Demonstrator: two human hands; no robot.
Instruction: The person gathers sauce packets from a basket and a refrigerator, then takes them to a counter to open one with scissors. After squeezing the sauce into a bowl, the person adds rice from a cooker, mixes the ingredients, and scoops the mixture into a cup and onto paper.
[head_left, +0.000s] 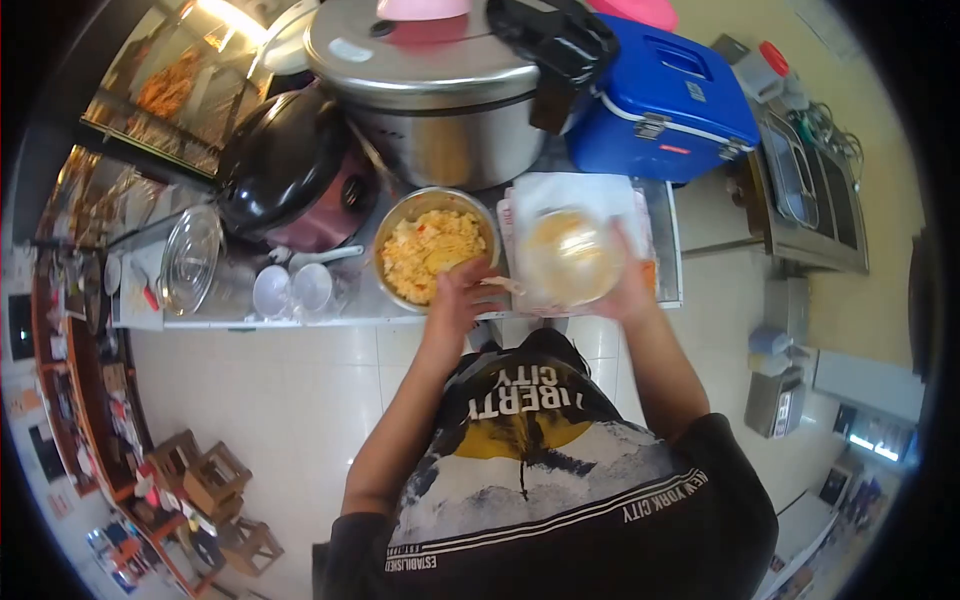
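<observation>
In the head view, the steel bowl (380,254) holds fried rice (428,240), seemingly cooked and mixed already. At its near-right rim, the left hand's (461,301) fingers bend; whether they pinch anything, I cannot tell. Right of the bowl, the right hand (630,287) curls its fingers round a blurred round container (568,262); its contents, and what remains undone, are unclear.

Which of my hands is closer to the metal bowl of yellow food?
Left. Your left hand is at the near right rim of the metal bowl; your right hand is farther right, holding the blurred round container.
</observation>
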